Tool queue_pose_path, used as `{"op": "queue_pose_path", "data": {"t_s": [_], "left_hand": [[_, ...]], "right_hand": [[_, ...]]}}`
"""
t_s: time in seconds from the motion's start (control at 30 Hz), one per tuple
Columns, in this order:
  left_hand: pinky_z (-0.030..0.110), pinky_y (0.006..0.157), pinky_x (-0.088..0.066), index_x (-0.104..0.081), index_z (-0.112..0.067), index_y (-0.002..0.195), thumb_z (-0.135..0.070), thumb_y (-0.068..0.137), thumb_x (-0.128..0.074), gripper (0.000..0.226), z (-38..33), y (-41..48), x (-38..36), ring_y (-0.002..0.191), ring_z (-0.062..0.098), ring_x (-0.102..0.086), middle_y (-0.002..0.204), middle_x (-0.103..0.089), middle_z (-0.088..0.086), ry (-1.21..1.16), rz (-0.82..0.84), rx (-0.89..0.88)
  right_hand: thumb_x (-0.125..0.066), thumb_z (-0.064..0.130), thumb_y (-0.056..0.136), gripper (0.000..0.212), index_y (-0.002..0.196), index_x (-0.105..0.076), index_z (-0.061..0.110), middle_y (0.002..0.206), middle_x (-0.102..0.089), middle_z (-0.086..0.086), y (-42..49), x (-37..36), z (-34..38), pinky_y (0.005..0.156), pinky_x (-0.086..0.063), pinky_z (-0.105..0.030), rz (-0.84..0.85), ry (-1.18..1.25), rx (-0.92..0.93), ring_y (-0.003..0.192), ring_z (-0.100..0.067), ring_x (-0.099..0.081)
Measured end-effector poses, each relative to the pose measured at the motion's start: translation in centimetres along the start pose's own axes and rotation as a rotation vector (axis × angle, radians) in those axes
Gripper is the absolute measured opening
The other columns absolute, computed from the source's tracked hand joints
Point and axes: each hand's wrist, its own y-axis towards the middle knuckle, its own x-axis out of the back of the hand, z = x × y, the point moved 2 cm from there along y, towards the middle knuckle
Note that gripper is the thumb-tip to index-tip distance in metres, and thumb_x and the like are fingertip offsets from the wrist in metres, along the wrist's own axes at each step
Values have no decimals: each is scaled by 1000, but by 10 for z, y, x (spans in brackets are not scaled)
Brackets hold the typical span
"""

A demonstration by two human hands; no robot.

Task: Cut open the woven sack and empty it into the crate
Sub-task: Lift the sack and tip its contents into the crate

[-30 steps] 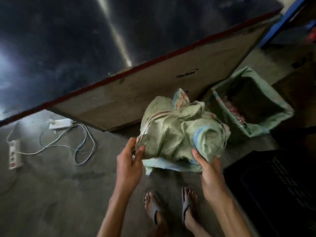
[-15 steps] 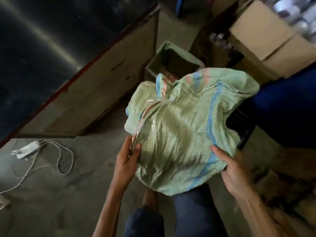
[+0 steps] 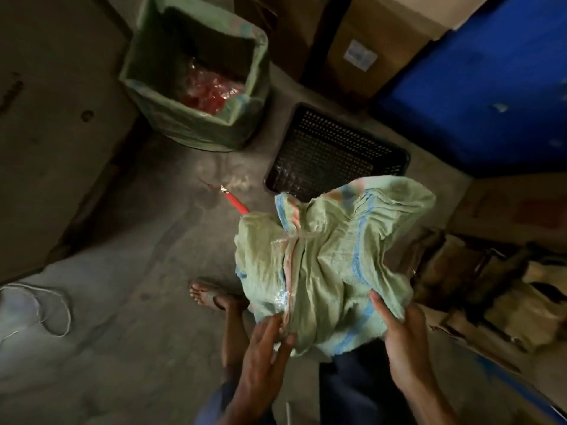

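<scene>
Grey floor (image 3: 138, 302), dusty. Top L: a box w/ a green liner (image 3: 196, 130), open, & shiny red stuff (image 3: 211, 90) inside it. Far L: a big brown board (image 3: 55, 118), flat & dull. Bottom L: a thin white cord (image 3: 52, 311) in a loop on the floor. Top: a tall cardboard box (image 3: 383, 35) w/ a small white label (image 3: 359, 55). Just R of it, a big blue thing (image 3: 491, 96). R side: a messy pile of torn cardboard (image 3: 491, 286).

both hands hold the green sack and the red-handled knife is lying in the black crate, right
No: the head view shows the red-handled knife lying on the floor left of the black crate, not in it. The left hand and the right hand do hold the green sack.
</scene>
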Motion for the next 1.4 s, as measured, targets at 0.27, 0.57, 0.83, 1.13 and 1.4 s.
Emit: {"op": "queue_pose_path", "data": {"t_s": [0.27, 0.57, 0.83, 1.13, 1.4], "left_hand": [[15, 117, -28, -54, -10, 136, -32, 99, -53, 42, 16, 172, -112, 143, 8, -34, 153, -44, 16, 213, -18, -116], [32, 119, -29, -38, 1, 152, -25, 103, -57, 58, 109, 389, -165, 147, 30, -39, 159, -39, 20, 667, 670, 454], [43, 119, -34, -44, -14, 152, -37, 107, -35, 51, 92, 429, -172, 146, 35, -38, 160, -39, 15, 1119, 728, 259], [44, 125, -15, -21, -24, 161, -40, 102, -46, 66, 196, 395, -171, 158, 27, -7, 171, -13, 12, 1157, 576, 127], [43, 126, -15, -14, -22, 163, -32, 102, -49, 71, 198, 380, -149, 159, 30, -4, 171, -8, 14, 1014, 419, 10]], "right_hand": [[-66, 18, 91, 30, 105, -74, 43, 105, -73, 30, 181, 37, 1, 82, -48, -3, -76, -70, 178, 101, 9, -67], [-68, 36, 89, 93, 159, -13, 10, 156, -38, -19, 413, 19, -117, 111, -40, -37, 147, -836, -259, 138, -33, -46], [-55, 40, 95, 71, 156, -25, 21, 159, -29, -15, 417, -20, -143, 111, -40, -46, 374, -1182, 77, 143, -34, -37], [-29, 58, 99, 60, 151, -30, 29, 153, -38, -10, 408, -53, -254, 112, -31, -51, 608, -1357, 246, 143, -31, -31], [-21, 67, 97, 65, 150, -30, 31, 136, -61, -11, 430, -37, -241, 108, -36, -50, 590, -1360, 225, 124, -32, -57]]}}
